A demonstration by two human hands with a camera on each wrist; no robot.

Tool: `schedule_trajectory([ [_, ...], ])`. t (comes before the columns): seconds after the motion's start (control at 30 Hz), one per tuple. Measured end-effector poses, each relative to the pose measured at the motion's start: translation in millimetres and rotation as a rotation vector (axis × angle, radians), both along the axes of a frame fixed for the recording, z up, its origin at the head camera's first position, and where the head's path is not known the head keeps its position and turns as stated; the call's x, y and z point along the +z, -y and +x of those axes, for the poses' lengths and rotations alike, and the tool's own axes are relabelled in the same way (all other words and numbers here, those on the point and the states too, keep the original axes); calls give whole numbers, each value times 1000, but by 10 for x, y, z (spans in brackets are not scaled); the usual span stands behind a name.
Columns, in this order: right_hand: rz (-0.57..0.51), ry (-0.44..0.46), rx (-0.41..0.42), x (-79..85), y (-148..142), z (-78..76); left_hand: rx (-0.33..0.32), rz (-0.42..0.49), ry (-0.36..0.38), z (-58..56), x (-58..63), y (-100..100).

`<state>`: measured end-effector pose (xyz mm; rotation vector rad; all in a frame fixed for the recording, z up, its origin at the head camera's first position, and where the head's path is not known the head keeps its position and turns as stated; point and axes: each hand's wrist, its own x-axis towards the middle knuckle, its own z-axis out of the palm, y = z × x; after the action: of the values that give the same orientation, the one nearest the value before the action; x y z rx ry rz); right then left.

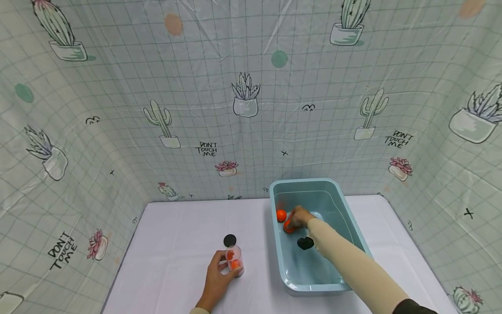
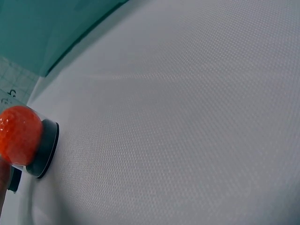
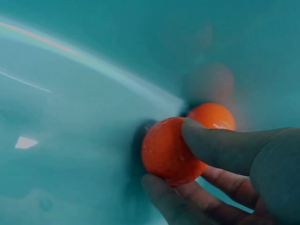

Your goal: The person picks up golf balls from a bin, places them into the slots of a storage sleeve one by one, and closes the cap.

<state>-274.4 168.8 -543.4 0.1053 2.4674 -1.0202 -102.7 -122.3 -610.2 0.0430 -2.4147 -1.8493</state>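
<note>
In the head view my left hand (image 1: 218, 279) grips a small clear cylinder (image 1: 235, 249) on the table, with an orange golf ball (image 1: 235, 264) inside it. The left wrist view shows the cylinder's dark base (image 2: 45, 149) and the ball just above it. Inside the blue bin, my right hand (image 1: 301, 217) pinches another orange golf ball (image 3: 169, 152) between thumb and fingers, low over the bin floor. Close behind it, against the bin wall, lies a further orange golf ball (image 1: 281, 215). A black disc (image 1: 229, 240) rests on the table just beyond the cylinder.
The blue bin (image 1: 288, 279) stands on the right half of the white table (image 1: 168, 244), its walls rising around my right hand. A black heart-shaped piece (image 1: 305, 243) lies on its floor near my forearm. A cactus-print curtain (image 1: 243, 135) hangs behind and at both sides.
</note>
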Motion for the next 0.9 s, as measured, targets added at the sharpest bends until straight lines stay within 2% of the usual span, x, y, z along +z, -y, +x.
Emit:
schedule_trajectory([
  [0.2, 37, 3, -2, 158, -95, 19, 2, 4, 4, 5, -13, -14],
  [0.57, -126, -52, 46, 536, -169, 151, 22, -21, -20, -14, -63, -6],
  [0.9, -259, -144, 54, 890, -284, 352, 23, -25, -29, -4, -64, -19],
])
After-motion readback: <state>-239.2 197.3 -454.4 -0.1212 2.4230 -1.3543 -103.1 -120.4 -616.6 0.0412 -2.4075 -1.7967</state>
